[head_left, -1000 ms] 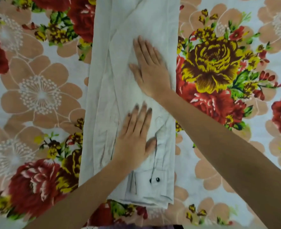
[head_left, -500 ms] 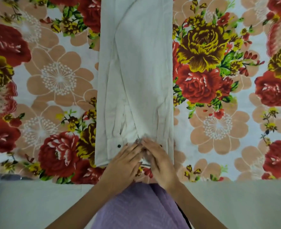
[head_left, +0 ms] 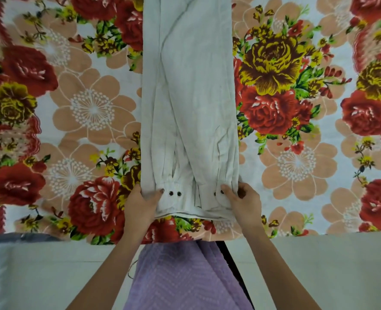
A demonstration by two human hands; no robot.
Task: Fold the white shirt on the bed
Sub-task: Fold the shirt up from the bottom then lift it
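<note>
white shirt (head_left: 189, 104) lies in a long strip at the bed (head_left: 91, 113) near edge, left hand (head_left: 140, 202) and right hand (head_left: 243, 202) each pinching a bottom corner

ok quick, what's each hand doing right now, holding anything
Left hand: closed, pinching the near left corner of the white shirt.
Right hand: closed, pinching the shirt's near right corner.

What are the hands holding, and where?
Both hold the white shirt at its near end: left hand on the left corner, right hand on the right corner.
</note>
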